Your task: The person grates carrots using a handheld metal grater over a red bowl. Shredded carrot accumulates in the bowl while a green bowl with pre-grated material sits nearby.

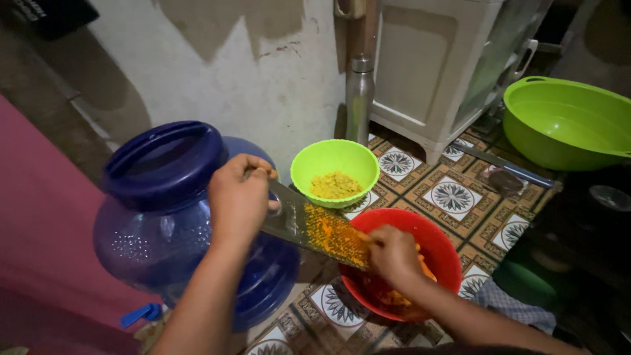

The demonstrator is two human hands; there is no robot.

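Note:
My left hand (238,197) grips the top end of a flat metal grater (315,230), which slants down into a red bowl (442,248) on the patterned floor. Orange pulp coats the grater's lower half. My right hand (394,255) presses a small orange piece against the grater's lower end, over the red bowl. More orange gratings lie inside that bowl. Just behind it stands a small green bowl (335,161) holding yellow grated stuff.
A big blue water jug (164,217) lies at the left, under my left arm. A steel bottle (359,98) stands by the wall, a white cabinet (440,66) next to it. A large green basin (565,121) sits at the right, with a knife (506,167) on the floor near it.

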